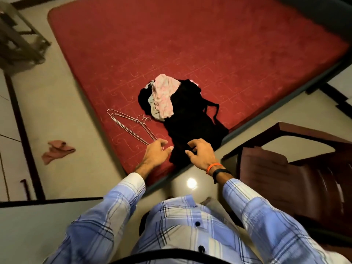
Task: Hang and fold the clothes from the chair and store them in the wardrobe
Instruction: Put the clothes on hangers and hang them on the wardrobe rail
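Note:
A heap of clothes lies on the red mattress [209,44]: a black garment [192,126] spread towards me, with a pink patterned piece [163,92] and a pale grey piece on top. Several thin wire hangers [129,122] lie on the mattress to the left of the heap. My left hand [155,154] touches the near end of the hangers, fingers curled at the wires. My right hand [202,152] hovers open over the near edge of the black garment, fingers spread. The dark wooden chair [297,178] stands at the right with no clothes on it.
A crumpled brown cloth [57,151] lies on the pale floor to the left. A dark metal frame [21,39] stands at the top left. The mattress's dark edge runs diagonally just in front of my body.

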Available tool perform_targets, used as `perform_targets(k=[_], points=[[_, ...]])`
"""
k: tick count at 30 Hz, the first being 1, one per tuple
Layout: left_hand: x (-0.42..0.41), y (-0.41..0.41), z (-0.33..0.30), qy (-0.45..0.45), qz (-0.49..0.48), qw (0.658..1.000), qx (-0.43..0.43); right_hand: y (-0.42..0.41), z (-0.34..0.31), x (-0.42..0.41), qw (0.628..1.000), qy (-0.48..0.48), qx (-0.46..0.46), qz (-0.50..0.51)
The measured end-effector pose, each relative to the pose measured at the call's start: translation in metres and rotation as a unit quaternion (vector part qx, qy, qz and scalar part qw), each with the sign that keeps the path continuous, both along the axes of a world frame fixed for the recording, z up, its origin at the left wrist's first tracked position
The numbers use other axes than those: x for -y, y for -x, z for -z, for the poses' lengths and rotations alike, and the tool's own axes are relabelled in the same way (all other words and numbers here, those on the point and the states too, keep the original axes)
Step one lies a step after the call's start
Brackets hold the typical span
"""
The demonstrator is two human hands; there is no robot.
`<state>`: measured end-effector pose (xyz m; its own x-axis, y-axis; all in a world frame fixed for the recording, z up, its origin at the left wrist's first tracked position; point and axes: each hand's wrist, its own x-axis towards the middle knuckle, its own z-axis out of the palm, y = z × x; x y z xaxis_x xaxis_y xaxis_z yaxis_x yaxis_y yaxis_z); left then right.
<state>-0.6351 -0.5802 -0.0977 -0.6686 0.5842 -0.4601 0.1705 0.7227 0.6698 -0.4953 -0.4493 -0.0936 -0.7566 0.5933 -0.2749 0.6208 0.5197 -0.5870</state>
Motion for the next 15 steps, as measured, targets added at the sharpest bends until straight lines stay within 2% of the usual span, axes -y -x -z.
perform_targets(k=[9,15], points=[[-0.081,0.042,0.006,0.023,-0.072,0.997,0.002,0.070,0.020,-0.108,0.997,0.022,0.001,-0.069],[-0.121,0.057,-0.002,0.020,-0.145,0.989,-0.004,0.114,0.023,-0.173,0.986,0.034,0.015,-0.162]])
